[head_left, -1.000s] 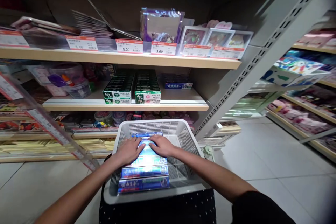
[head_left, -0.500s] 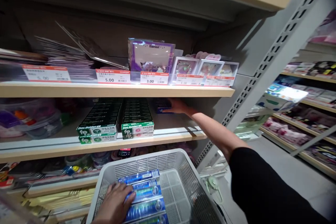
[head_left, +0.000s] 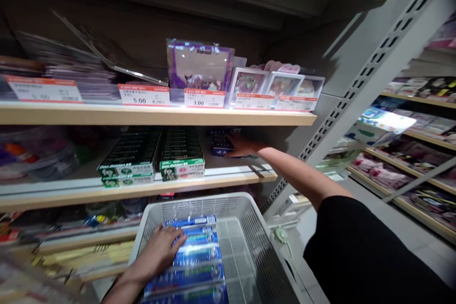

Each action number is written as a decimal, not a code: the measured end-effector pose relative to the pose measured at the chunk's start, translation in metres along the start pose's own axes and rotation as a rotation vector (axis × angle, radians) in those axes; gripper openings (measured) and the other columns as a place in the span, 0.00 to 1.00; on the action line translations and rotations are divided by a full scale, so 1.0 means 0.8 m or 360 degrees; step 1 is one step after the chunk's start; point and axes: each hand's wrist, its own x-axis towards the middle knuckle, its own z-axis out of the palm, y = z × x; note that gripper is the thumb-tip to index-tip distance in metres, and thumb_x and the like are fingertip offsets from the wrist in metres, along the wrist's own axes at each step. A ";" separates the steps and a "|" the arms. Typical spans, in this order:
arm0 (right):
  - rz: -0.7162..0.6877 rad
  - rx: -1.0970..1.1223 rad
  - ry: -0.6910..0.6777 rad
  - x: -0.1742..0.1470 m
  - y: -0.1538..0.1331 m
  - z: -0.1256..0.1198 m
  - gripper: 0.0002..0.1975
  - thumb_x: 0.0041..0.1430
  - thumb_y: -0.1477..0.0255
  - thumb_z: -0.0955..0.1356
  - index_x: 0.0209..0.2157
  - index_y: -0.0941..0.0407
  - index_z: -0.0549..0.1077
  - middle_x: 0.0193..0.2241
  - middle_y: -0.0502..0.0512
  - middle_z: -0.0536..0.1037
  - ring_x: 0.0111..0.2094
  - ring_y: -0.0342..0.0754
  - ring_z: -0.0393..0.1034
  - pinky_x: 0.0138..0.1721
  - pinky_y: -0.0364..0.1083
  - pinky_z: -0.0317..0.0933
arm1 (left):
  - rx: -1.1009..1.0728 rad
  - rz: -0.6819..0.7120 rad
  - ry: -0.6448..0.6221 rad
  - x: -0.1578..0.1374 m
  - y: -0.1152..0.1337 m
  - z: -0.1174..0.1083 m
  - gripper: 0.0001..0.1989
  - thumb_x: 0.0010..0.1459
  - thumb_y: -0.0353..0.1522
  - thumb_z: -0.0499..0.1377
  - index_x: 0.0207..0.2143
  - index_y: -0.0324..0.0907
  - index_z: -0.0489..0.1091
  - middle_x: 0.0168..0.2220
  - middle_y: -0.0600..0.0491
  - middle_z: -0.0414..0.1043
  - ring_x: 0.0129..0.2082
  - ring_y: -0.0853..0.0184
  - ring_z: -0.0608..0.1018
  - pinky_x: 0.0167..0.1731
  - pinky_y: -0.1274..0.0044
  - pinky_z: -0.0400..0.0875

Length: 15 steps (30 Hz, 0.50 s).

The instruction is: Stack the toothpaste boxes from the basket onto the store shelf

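On the lower shelf, my right hand (head_left: 242, 145) reaches in from the right and is closed at the side of a short row of dark blue toothpaste boxes (head_left: 221, 145); some of its fingers are hidden in shadow. Left of them stand two rows of dark green-and-white Doc.Golden boxes (head_left: 182, 167). Below, a grey plastic basket (head_left: 245, 199) holds several bright blue toothpaste boxes (head_left: 197, 255) lined up along its left side. My left hand (head_left: 163, 247) rests on these, fingers spread over their tops.
The shelf above (head_left: 160, 115) carries price tags, stacked flat packs, a purple-framed package (head_left: 201, 71) and small clear-front boxes (head_left: 281, 88). A slotted metal upright (head_left: 327, 126) borders the shelves on the right. Clear tubs (head_left: 39, 156) sit at the lower shelf's left.
The dark blue boxes at my right hand have come farther forward and show more of their front. My left hand still lies on the basket's boxes. The view has shifted slightly.
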 end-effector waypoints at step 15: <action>-0.0395 -0.0213 -0.0723 -0.332 -0.329 0.095 0.56 0.44 0.45 0.70 0.68 0.57 0.47 0.54 0.70 0.64 0.52 0.70 0.58 0.54 0.68 0.53 | -0.0998 -0.0377 -0.0048 -0.019 -0.020 -0.017 0.42 0.58 0.59 0.36 0.36 0.40 0.80 0.41 0.46 0.79 0.45 0.54 0.77 0.50 0.68 0.66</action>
